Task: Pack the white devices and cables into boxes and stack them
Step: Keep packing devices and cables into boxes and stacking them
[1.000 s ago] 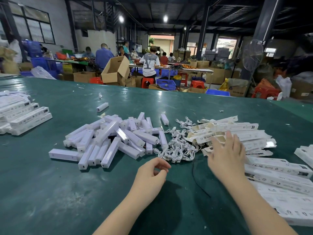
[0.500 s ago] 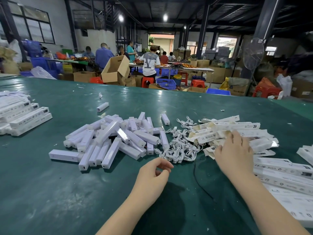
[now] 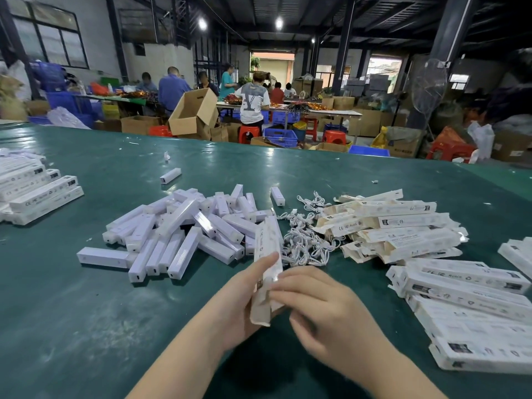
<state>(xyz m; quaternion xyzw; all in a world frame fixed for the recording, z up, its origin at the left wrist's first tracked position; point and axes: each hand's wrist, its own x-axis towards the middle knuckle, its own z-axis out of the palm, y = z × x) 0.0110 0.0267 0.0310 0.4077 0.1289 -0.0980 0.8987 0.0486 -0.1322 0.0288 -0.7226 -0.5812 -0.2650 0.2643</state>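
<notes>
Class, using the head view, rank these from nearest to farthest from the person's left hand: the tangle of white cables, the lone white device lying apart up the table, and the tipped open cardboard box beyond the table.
1. Tangle of white cables: just ahead and right of the left hand.
2. Lone white device: farther up the table, to the left.
3. Cardboard box: beyond the table's far edge.

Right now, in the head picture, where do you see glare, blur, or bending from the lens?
Head view: the ceiling lamps throw pale glare patches on the green table; the right hand is smeared by motion, the left hand less so; the held box stays readable; the table's far edge curves, a wide-angle effect.
</notes>
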